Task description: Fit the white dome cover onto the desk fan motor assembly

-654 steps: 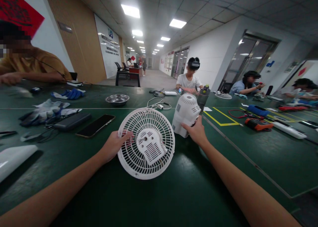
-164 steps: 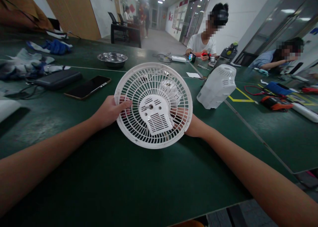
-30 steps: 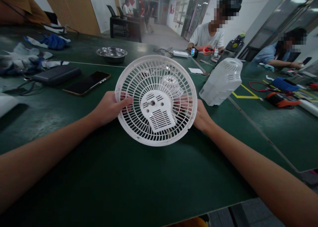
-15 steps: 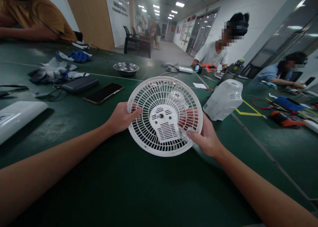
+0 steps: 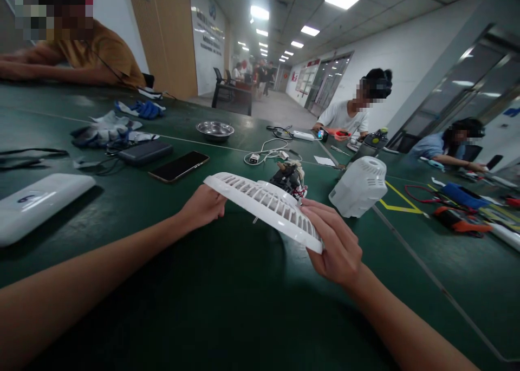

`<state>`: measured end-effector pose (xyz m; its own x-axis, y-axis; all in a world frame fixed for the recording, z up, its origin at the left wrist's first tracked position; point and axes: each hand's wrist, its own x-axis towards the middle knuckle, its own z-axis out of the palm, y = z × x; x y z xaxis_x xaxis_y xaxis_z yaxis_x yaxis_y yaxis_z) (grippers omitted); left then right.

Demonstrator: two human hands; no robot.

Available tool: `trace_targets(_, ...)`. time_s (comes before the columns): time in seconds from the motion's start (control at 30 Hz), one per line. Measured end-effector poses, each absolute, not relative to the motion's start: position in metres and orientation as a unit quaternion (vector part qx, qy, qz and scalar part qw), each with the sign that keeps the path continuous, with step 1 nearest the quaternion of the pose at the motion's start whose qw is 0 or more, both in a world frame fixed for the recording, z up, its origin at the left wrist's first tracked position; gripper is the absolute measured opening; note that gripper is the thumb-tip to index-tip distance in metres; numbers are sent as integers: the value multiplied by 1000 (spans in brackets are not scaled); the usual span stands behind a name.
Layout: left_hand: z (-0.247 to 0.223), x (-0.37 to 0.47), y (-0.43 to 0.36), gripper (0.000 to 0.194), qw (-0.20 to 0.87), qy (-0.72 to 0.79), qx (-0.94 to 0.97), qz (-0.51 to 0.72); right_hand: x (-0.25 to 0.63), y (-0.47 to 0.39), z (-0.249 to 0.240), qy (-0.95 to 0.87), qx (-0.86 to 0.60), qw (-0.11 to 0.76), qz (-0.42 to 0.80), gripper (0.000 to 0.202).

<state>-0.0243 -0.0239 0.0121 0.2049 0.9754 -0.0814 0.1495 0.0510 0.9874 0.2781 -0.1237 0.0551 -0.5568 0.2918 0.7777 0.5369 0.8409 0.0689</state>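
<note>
A round white fan grille [image 5: 264,206] is tilted nearly edge-on above the green table [image 5: 227,295]. Its left rim is gripped by my left hand [image 5: 205,206], and my right hand [image 5: 335,241] holds the right rim with fingers over the slats. Behind the grille shows a dark motor part with wires [image 5: 288,177]; whether it is joined to the grille is unclear. A thin metal shaft sticks out below the grille. To the right, a white plastic housing [image 5: 359,187] stands on the table.
At left lie a phone [image 5: 179,167], a black power bank [image 5: 145,151], gloves [image 5: 108,128] and a white device [image 5: 44,206]. A metal bowl [image 5: 215,130] and white cable [image 5: 266,153] are farther back. Tools [image 5: 463,219] lie right. Several people sit around.
The grille has tipped from facing me to nearly edge-on, and both hands have turned with it. The motor part and more of the white cable now show behind it. The view has tilted upward.
</note>
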Motion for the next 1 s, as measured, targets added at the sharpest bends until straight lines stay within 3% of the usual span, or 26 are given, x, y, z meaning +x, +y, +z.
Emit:
trace_targets(0.1,15,-22,-26,22,534,474,583,387,272,-128,51,-865,-239,416,-145,71)
trace_targets(0.2,17,-25,-21,22,617,409,541,400,272,-129,49,-860,-245,425,-139,71)
trace_targets(0.37,24,-33,-13,43,725,345,442,400,272,-132,54,-870,-220,417,-148,71)
trace_targets(0.47,30,-33,-17,49,773,353,395,350,262,-141,61,-899,-195,363,-147,56)
trace_targets(0.6,28,-34,-17,34,805,390,321,310,242,-151,64,-926,-157,307,-156,29)
trace_targets(0.77,23,-41,-13,27,821,385,307,289,236,-147,54,-935,-126,295,-148,28)
trace_targets(0.9,23,-38,-12,15,789,387,360,315,248,-138,48,-891,-129,431,-67,44)
trace_targets(1.0,18,-36,-8,13,733,425,408,341,268,-122,44,-830,-222,503,-93,47)
